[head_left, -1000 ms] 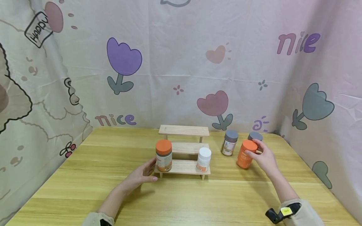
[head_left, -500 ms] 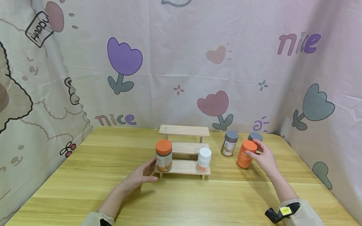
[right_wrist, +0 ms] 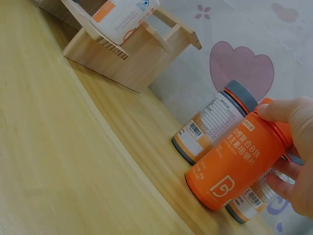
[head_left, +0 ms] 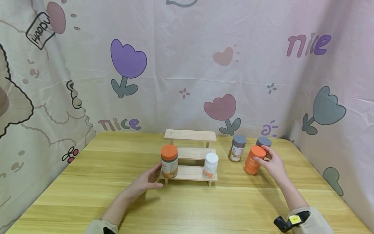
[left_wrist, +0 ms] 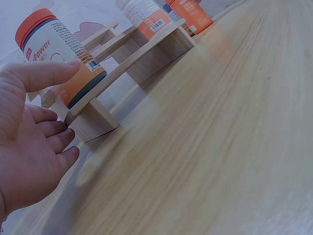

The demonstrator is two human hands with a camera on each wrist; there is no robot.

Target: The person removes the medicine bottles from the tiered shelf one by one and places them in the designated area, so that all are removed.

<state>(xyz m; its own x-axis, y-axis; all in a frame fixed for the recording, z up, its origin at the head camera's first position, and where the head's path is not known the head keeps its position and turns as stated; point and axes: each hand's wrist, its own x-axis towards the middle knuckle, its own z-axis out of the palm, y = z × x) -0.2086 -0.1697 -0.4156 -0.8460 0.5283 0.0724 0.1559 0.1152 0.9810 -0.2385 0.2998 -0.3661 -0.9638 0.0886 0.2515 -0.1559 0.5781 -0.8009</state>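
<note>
right grip (head_left: 274, 165) pinching orange bottle (head_left: 252, 164) up top | left grip (head_left: 144, 182) loose, holding nothing | jar (head_left: 169, 167) + white bottle (head_left: 211, 166) already on rack (head_left: 190, 135), orange one and grey-capped pair (head_left: 236, 152) (head_left: 264, 141) still off it

A table (head_left: 204, 208) bears a rack (head_left: 190, 135) and two grey-capped bottles (head_left: 237, 150).

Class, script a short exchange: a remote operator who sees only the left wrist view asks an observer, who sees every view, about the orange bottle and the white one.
Operator: I can see the lower part of the orange bottle. Is anything holding it?
Observer: Yes, the right hand grips it near the top; the head and right wrist views both show that.
Operator: My view cuts off the top of the white bottle. What colour is its lid?
Observer: White, as the head view shows.
</note>
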